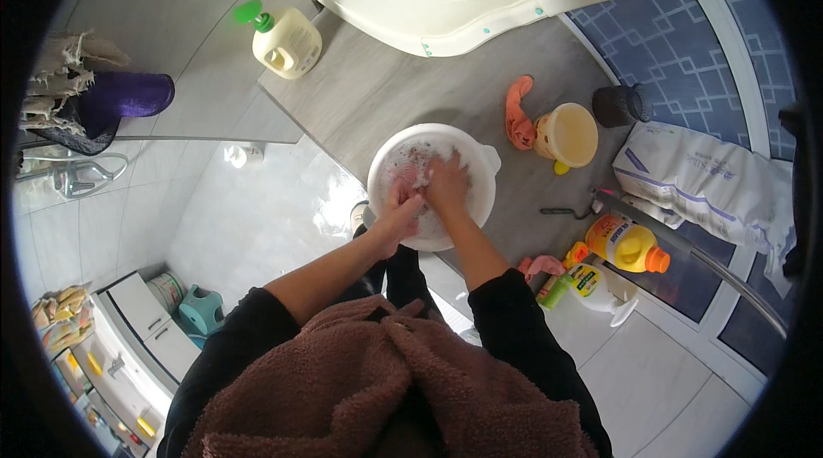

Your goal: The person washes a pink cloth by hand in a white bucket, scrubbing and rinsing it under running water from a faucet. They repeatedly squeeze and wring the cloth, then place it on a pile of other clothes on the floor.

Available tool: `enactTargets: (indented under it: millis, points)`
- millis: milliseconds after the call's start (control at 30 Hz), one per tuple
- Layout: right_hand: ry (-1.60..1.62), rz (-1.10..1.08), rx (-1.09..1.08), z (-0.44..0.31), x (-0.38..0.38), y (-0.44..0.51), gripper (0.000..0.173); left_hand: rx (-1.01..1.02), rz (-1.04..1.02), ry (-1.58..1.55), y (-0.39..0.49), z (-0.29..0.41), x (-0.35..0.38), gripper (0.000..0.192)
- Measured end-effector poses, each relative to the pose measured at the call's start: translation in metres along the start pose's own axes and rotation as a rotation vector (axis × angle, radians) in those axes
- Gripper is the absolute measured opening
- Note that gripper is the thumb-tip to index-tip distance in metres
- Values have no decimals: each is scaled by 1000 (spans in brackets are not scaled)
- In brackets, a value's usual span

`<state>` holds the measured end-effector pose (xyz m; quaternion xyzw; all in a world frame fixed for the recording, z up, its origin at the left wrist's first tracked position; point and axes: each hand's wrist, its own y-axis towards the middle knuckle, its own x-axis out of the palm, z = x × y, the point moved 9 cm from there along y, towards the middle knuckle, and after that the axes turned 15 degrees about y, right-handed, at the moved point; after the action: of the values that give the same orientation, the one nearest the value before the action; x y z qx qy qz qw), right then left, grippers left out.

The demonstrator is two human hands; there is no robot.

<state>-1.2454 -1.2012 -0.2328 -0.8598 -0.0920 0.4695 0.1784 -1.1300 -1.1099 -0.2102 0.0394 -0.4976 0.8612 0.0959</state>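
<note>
A white plastic basin [485, 201] of sudsy water stands in front of me. Both of my hands are in it. My left hand [400, 217] is at the near left, thumb and fingers bent together at the water. Beside it, my right hand [448, 183] dips its fingers into the foam [418, 149]. Something pinkish and dark shows through the suds by my fingertips, too blurred to name. Whether either hand grips it is hidden by foam and fingers.
A green-topped pump bottle [287, 43] stands back left, below the white bathtub [398, 1]. To the right are an orange cloth [519, 114], a cream plastic cup [571, 135], a dark container [620, 105], a yellow detergent bottle [624, 244] and a white plastic package [694, 175].
</note>
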Motion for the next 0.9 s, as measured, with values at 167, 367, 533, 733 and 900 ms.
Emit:
enactTargets:
  millis: [167, 367, 533, 733, 900]
  points:
    - [542, -43, 54, -8, 0, 5, 38, -206, -103, -367, 36, -18, 7, 60]
    - [675, 96, -76, -49, -40, -67, 36, -93, -407, -773, 51, 13, 15, 59]
    - [703, 128, -185, -74, -40, -96, 32, 79, -563, -723, 47, 34, 24, 35]
    - [449, 405, -369, -76, -35, -68, 28, 453, -428, -554, 83, 28, 20, 25]
    - [574, 98, -132, -46, -25, -22, 38, 388, -853, -775, 67, 13, 30, 23]
